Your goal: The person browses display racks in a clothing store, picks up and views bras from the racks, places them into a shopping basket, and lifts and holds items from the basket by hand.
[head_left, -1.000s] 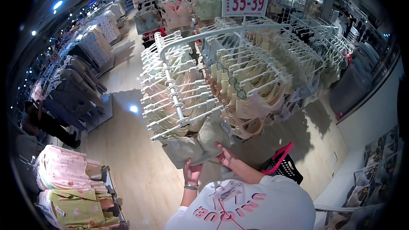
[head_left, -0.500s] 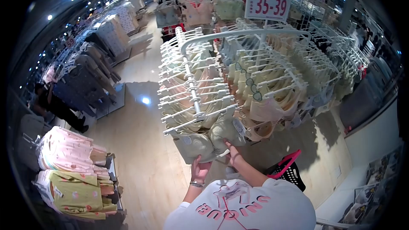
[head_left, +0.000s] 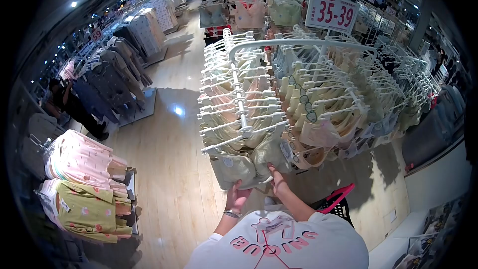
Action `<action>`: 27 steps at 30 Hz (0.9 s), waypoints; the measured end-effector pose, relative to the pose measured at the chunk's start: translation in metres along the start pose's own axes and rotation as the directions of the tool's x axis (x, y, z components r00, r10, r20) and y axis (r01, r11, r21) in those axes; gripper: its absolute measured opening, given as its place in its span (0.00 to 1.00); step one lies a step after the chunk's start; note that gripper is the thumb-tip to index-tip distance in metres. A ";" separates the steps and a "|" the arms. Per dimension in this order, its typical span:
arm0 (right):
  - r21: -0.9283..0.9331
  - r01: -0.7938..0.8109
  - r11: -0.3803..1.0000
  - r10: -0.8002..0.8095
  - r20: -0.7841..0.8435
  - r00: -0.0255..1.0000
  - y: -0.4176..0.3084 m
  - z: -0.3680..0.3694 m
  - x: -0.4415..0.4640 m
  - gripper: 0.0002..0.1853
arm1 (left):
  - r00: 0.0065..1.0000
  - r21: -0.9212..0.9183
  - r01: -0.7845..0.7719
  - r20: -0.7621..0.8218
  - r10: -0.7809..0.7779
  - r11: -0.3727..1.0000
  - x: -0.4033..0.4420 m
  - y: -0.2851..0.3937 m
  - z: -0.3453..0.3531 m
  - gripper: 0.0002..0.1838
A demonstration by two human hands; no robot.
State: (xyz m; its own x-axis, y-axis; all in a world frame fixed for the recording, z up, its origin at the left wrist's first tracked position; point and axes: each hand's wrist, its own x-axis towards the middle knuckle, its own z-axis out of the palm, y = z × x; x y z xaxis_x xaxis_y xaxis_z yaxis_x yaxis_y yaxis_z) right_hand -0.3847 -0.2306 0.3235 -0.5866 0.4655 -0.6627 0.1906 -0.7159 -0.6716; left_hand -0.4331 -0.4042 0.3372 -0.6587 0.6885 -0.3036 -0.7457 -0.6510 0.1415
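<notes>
A pale green-grey bra [head_left: 231, 168] hangs at the near end of a white rack rail [head_left: 239, 89]. My left hand [head_left: 238, 198] is at its lower left edge, thumb towards the cup and the other fingers behind the fabric. On the right cup lies the thumb of my right hand [head_left: 277, 177], with its remaining fingers hidden beneath the lower edge. Both hands hold the bra, which is still on its white hanger [head_left: 226, 144]. Rows of similar bras in pastel colours hang behind it.
A black basket [head_left: 334, 204] with a pink handle is at my right. Pink pyjamas [head_left: 82, 157] and green pyjamas [head_left: 87, 209] hang at the lower left. A person in black [head_left: 77, 109] stands beyond them. A 35-39 sign [head_left: 332, 12] tops the rack.
The view has swung left, so the rack and its surroundings sit further right in the frame. Both hands stay on the same bra, with only slight movement.
</notes>
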 end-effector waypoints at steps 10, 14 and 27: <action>0.124 0.069 0.990 -0.098 0.251 0.963 -0.003 -0.011 -0.022 0.18 | 0.980 0.188 -0.055 -0.177 0.089 0.981 0.017 0.008 0.013 0.21; 0.092 0.044 0.995 -0.062 0.202 0.977 0.000 -0.012 -0.019 0.19 | 0.944 0.286 -0.048 -0.299 0.137 0.957 0.030 0.011 0.008 0.18; -0.027 0.091 0.995 -0.091 0.021 0.996 -0.001 0.001 0.006 0.24 | 0.889 0.321 -0.155 -0.368 0.274 0.934 0.036 -0.001 0.028 0.18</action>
State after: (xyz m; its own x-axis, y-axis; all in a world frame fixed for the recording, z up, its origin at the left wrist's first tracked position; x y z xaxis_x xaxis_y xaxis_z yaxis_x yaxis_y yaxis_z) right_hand -0.3893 -0.2281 0.3202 -0.6182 0.5173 -0.5918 0.1575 -0.6561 -0.7380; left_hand -0.4594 -0.3699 0.3526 -0.7525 0.3158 -0.5779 -0.6269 -0.6126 0.4814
